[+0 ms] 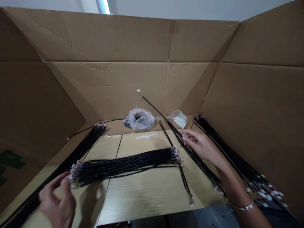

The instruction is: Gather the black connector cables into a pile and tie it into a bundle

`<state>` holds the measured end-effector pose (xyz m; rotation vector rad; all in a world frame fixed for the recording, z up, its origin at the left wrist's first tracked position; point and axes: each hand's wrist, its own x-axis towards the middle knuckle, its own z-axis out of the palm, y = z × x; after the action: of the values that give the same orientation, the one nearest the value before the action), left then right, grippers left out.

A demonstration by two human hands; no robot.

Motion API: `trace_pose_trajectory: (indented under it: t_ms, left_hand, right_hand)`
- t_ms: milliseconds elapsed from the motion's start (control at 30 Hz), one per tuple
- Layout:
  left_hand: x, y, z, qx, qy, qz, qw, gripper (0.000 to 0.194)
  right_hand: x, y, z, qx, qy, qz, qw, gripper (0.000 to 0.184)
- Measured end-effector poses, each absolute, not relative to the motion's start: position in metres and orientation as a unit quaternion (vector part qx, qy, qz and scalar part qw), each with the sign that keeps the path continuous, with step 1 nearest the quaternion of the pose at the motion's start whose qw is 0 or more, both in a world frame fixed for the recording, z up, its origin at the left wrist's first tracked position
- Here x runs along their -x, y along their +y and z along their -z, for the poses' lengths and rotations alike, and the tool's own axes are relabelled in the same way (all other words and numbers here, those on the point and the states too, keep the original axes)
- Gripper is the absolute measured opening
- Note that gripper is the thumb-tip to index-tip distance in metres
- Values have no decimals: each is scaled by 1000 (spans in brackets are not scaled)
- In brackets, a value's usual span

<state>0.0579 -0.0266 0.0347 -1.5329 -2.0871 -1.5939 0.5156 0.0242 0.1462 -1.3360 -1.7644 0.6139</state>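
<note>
Brown cardboard walls (106,88) are enclosing a tan tabletop (142,196). Left hand (58,202) is curving, fingers parted, beside black cable bundle (128,163); right hand (201,145) is curling at other cables (198,161), grip unclear.

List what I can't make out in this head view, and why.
Head view:
Left hand: too blurred to tell whether it touches the crosswise bundle.
Bundle beside the right hand: partly hidden by that hand and forearm.
Left bundle: near end cut off at the lower left corner.
White marks on the board: too small to read.
Round plastic bag: contents veiled by creases.
</note>
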Motion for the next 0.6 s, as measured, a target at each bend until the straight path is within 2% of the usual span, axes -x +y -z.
trace_pose_trajectory:
  t_ms: [67, 233, 333, 467, 600]
  left_hand:
    - [-95, -6, -74, 450, -657, 602, -59, 30]
    - [-147, 59, -141, 486, -461, 668, -326, 53]
    - [-151, 80, -158, 463, -390, 710, -360, 48]
    - [-152, 88, -167, 433, -348, 758, -342, 32]
    - [-176, 85, -167, 429, -325, 764, -355, 28]
  right_hand:
    - [-490, 18, -147, 505, -716, -286, 389, 29]
    - [-436, 12, -140, 432, -763, -334, 346, 26]
    - [-423, 14, -138, 423, -777, -322, 338, 25]
    - [-421, 19, -136, 425, -778, -318, 337, 25]
    - [-416, 28, -132, 410, -743, -366, 381, 20]
